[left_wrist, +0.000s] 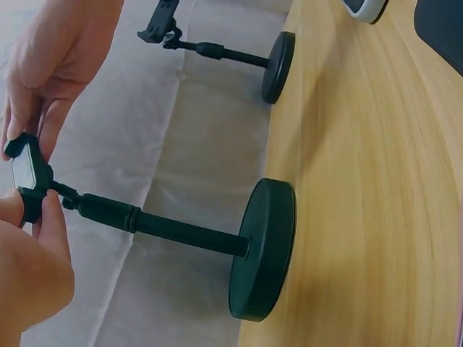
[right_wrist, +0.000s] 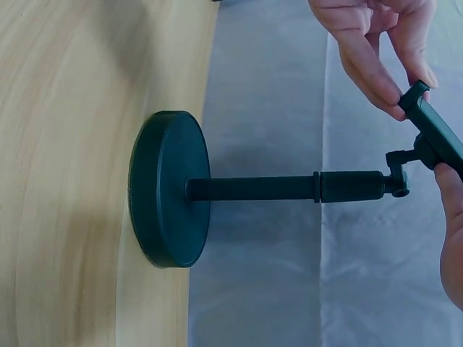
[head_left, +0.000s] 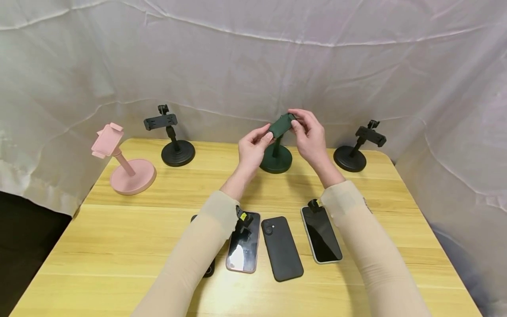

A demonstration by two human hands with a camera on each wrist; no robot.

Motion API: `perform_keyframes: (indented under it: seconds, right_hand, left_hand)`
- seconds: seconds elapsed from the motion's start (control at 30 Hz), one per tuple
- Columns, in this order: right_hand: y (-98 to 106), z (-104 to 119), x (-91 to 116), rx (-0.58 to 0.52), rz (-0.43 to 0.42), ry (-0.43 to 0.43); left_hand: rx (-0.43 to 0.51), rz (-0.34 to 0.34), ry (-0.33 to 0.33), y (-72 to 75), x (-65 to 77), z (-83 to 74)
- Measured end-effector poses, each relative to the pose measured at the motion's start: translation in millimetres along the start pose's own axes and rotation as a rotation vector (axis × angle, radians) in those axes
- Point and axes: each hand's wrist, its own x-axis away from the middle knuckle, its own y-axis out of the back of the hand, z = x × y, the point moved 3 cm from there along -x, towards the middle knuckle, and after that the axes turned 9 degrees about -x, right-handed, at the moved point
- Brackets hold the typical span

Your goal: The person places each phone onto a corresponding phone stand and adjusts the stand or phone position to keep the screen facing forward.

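Observation:
A dark green phone stand [head_left: 276,164] stands upright at the back middle of the table, its round base on the wood. My left hand [head_left: 252,147] pinches the lower left end of its clamp head [head_left: 282,125] between thumb and fingers. At the upper right end, my right hand [head_left: 312,137] grips the same head. The clamp tilts up toward the right in the head view. Both wrist views show the stand's post [left_wrist: 188,230] and the jointed arm [right_wrist: 398,173] under the head. No phone sits in the clamp.
A pink stand [head_left: 134,176] and a black stand [head_left: 178,153] are on the left, another black stand [head_left: 350,158] on the right. Nearer lie a pink-edged phone [head_left: 243,246], a black phone [head_left: 282,248] and a light-edged phone [head_left: 322,235]. My left sleeve partly hides another dark phone [head_left: 210,269].

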Motion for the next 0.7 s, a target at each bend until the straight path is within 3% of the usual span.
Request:
perform_keyframes:
  seconds: [0.7]
  right_hand:
    - [2.9, -2.0, 3.5, -0.135, 0.000, -0.044]
  left_hand:
    - [-0.135, 0.034, -0.051, 4.4, -4.8, -6.1]
